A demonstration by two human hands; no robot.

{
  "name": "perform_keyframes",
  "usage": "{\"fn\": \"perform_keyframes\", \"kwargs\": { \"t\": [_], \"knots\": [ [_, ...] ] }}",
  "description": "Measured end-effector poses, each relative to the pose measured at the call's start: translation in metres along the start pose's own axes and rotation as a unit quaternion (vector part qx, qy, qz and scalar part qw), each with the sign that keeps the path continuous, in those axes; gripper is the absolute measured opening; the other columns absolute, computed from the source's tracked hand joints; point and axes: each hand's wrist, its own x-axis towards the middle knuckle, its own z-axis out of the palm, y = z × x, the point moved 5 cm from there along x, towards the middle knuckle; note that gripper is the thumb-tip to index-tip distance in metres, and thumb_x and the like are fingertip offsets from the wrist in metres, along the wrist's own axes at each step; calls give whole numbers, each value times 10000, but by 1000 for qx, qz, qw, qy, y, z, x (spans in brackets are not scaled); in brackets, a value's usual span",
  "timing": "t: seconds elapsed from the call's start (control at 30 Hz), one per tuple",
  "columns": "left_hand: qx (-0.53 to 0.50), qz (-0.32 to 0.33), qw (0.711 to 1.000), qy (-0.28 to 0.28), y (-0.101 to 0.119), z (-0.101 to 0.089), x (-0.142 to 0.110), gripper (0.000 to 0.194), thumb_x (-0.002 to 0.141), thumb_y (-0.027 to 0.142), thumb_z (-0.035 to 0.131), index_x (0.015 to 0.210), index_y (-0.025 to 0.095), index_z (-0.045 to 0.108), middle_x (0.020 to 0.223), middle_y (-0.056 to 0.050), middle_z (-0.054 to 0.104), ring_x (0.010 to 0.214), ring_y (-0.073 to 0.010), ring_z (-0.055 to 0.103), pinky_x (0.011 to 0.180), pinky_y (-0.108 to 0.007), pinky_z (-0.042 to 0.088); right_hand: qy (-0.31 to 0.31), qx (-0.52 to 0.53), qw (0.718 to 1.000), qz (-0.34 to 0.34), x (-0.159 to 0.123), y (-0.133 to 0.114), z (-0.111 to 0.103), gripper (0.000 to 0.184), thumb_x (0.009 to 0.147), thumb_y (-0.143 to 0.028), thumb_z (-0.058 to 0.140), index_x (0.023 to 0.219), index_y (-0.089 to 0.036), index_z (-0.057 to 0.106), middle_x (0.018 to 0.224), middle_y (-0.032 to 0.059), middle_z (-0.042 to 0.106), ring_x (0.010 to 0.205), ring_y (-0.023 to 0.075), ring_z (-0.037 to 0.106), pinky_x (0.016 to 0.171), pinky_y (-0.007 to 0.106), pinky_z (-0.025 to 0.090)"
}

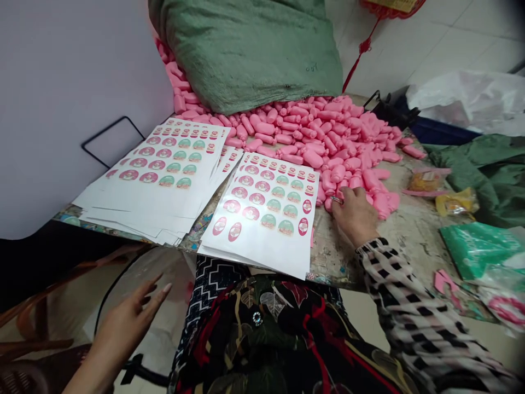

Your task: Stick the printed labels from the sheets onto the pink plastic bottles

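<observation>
My right hand (353, 213) rests on the worn table (414, 232) at the near edge of a big heap of pink plastic capsules (328, 137); its fingers curl into the pile and what they hold is hidden. My left hand (133, 320) hangs below the table edge over a clear plastic bag (164, 273), fingers stretched out and holding nothing. Right in front of me lies a stack of sticker sheets (266, 213) with round pink and green labels. A second, thicker stack of sticker sheets (164, 175) lies to its left.
A green woven sack (250, 49) slumps over the capsules at the back. Yellow snack packets (455, 202), a green plastic bag (476, 246) and green cloth (488, 164) crowd the right side. A white wall (61, 82) stands at left. A dark crate (410, 120) sits behind.
</observation>
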Motion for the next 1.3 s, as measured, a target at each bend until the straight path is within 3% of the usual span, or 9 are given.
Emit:
{"fn": "perform_keyframes", "kwargs": {
  "t": [0.1,0.33,0.63,0.73,0.83,0.93,1.0,1.13,1.3],
  "knots": [
    [-2,-1,999,-54,20,9,1,617,807,590,383,1210,170,589,1032,-96,704,797,-266,678,720,-353,521,-19,-16,999,-38,10,-9,1,430,904,-393,364,1285,-205,435,1170,155,483,786,238,590,533,296,365],
    [-58,95,992,-51,52,11,3,606,787,571,421,1188,156,605,1088,-82,689,864,-263,678,737,-339,533,-44,-46,992,-111,24,-21,7,389,907,-347,364,1260,-199,433,1179,148,507,821,237,591,562,296,397],
    [-120,199,970,70,90,-23,-4,363,838,465,502,1072,230,650,1045,-23,705,924,-197,662,786,-279,520,37,171,984,-34,13,0,-22,357,784,-351,536,1099,-189,578,1067,99,604,874,245,575,648,325,424],
    [-127,284,939,148,129,-36,-10,284,863,339,523,1112,234,609,1051,-25,687,930,-169,639,836,-280,488,-34,431,902,-8,-10,-13,-35,299,750,-358,588,998,-192,600,910,49,632,751,175,560,648,298,431],
    [-106,406,895,153,181,-35,-17,409,837,298,571,1235,228,513,1158,-63,624,1065,-200,564,934,-342,428,-234,626,743,-12,-44,-55,-41,227,715,-348,638,878,-192,605,771,9,609,670,134,531,598,255,414],
    [-82,457,885,36,223,-18,-19,476,792,377,615,1220,202,501,1158,-79,608,1076,-233,534,948,-396,394,-384,683,621,-22,-78,-94,-46,169,695,-278,649,830,-193,594,745,-16,588,651,107,516,599,233,405],
    [-95,424,897,-86,235,-2,-18,323,787,398,605,1043,205,569,955,-31,650,884,-198,582,799,-345,442,-420,685,595,-22,-90,-105,-45,160,699,-264,648,825,-189,584,748,-22,579,650,100,513,600,226,404],
    [-183,287,908,-246,230,21,-14,281,721,438,656,805,206,522,666,54,543,612,-121,483,544,-235,363,-404,652,639,-61,-88,-92,-28,267,774,-375,613,982,-209,586,859,1,610,727,125,550,626,243,431],
    [-297,196,885,-300,225,26,-10,348,664,411,714,829,201,491,715,56,512,650,-101,451,592,-216,367,-184,493,849,-54,-56,-36,1,264,881,-390,451,935,-209,636,981,42,640,915,181,569,813,325,425]
  ]
}}
